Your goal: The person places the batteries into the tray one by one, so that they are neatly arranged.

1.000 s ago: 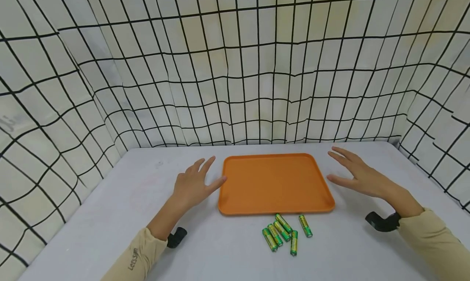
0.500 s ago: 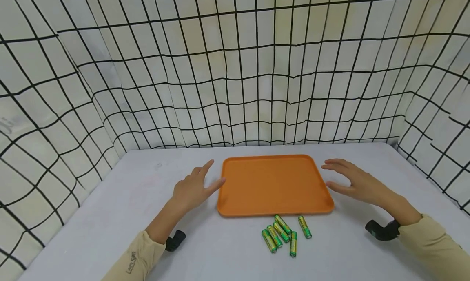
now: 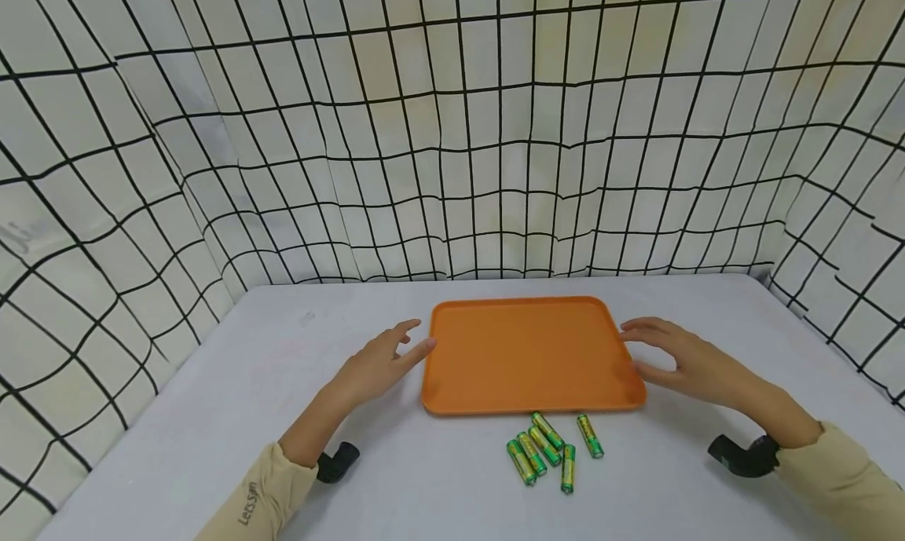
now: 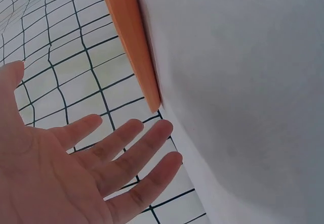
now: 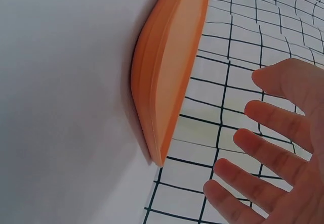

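Observation:
An orange rectangular tray [image 3: 530, 356] lies on the white table between my two hands. At its left edge is my left hand [image 3: 375, 368], its thumb tip overlapping the rim in the head view. My right hand [image 3: 696, 360] is by the tray's right edge, fingers slightly bent and pointing inward. In the left wrist view the fingers [image 4: 134, 158] are spread and apart from the tray's side [image 4: 132, 42]. The right wrist view likewise has a gap between the fingers [image 5: 268, 155] and the tray [image 5: 152, 82]. Neither hand holds anything.
Several green and yellow batteries [image 3: 544, 445] lie loose on the white table [image 3: 438, 478], just in front of the tray. A white wall with a black grid net [image 3: 481, 164] encloses the back and sides. Each wrist wears a black camera mount [image 3: 744, 455].
My right hand has come lower and closer to the tray's right edge, its fingers more bent. My left fingers have lowered and drawn together somewhat. The tray and batteries stay put.

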A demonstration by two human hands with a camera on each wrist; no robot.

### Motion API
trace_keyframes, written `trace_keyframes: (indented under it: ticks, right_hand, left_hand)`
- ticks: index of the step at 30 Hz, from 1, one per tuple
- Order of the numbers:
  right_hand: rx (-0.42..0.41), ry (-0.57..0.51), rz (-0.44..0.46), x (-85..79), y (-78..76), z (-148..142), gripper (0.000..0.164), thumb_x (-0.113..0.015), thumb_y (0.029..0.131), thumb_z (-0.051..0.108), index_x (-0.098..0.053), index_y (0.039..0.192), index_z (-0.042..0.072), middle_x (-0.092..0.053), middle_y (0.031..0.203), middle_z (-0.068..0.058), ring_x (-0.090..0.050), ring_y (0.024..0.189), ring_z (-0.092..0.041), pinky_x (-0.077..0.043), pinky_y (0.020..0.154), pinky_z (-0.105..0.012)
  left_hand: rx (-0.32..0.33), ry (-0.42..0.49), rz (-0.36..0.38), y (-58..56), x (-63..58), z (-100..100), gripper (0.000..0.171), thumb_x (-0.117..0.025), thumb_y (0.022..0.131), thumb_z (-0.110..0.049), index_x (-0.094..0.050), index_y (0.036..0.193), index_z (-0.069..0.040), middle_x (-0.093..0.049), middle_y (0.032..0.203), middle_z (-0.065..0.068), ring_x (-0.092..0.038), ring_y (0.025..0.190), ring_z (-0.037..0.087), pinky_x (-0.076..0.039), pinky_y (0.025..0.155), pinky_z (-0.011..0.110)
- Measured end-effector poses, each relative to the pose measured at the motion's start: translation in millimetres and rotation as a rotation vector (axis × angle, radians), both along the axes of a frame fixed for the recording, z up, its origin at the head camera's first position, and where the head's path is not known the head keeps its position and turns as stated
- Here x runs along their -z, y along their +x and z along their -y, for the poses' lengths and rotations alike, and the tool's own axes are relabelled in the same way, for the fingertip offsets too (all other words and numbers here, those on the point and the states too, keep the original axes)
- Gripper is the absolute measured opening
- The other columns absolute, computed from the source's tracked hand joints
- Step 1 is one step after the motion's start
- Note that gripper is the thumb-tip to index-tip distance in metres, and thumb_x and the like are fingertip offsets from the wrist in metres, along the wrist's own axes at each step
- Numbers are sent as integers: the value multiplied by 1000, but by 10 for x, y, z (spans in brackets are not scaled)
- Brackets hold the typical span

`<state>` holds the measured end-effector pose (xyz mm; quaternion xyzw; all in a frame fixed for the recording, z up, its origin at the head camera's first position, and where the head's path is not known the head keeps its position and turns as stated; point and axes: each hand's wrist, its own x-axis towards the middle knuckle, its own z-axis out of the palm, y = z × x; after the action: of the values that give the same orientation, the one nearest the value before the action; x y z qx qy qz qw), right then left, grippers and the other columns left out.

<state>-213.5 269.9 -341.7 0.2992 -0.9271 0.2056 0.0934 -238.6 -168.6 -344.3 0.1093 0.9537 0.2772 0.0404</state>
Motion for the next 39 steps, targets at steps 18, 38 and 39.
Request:
trace_keyframes:
  ticks: [18,38,39]
  right_hand:
    - [-106,7,-156,83,128,112,37,-76,84,10,-66,119,13,-61,124,-2,-56,113,-22,-52,88,-41]
    - [-179,-41,-145,187,248,282,34,-75,83,7,-67,116,16,-61,120,5,-56,110,-17,-52,88,-36]
    - [-188,-49,-146,197,251,291,35,-74,83,6,-67,115,16,-61,120,5,-57,109,-16,-52,87,-34]
  left_hand:
    - [122,167,126,32,5,64,80,-78,81,-36,-41,146,-8,-52,136,16,-57,116,30,-50,87,44]
    - [216,222,148,-32,109,137,79,-85,76,-26,-47,140,0,-54,135,15,-56,119,30,-51,89,39]
    - [220,226,149,-32,110,137,79,-85,76,-27,-48,140,0,-55,134,15,-56,118,30,-51,89,38]
